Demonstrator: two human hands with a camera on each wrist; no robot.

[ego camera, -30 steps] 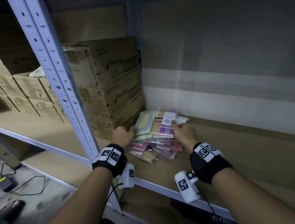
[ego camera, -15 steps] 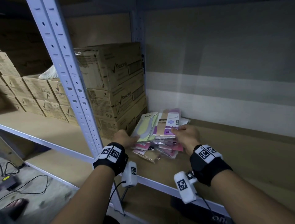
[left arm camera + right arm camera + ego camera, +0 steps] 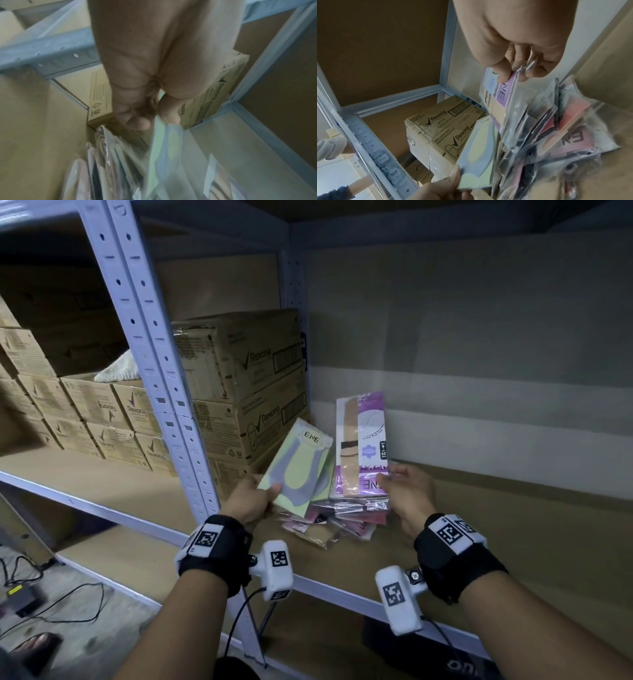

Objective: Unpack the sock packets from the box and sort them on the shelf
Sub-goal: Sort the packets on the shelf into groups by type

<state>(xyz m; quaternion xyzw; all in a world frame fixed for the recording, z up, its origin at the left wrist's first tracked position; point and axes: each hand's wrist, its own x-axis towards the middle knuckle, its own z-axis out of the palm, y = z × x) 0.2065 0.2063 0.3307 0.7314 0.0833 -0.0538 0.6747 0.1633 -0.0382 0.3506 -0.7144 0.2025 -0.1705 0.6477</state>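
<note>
A pile of clear-wrapped sock packets (image 3: 337, 523) lies on the brown shelf board (image 3: 513, 542). My left hand (image 3: 251, 501) pinches the lower corner of a pale green packet (image 3: 299, 470) marked ENE and tilts it up. In the left wrist view the green packet (image 3: 164, 146) sits between thumb and fingers. My right hand (image 3: 406, 496) pinches the bottom edge of a purple and tan packet (image 3: 363, 446), held upright above the pile. The right wrist view shows the purple packet (image 3: 502, 94), the green packet (image 3: 479, 152) and pink packets (image 3: 573, 136) in the pile.
Stacked Rexona cartons (image 3: 253, 392) stand just left of the pile against the grey upright post (image 3: 157, 361). More small cartons (image 3: 96, 419) fill the neighbouring bay. The shelf's front rail (image 3: 335, 587) runs below my wrists. Cables (image 3: 51, 604) lie on the floor at lower left.
Both hands have lifted their packets off the pile: the green one is tilted up at the left, the purple one raised upright at the right. The view has shifted closer.
</note>
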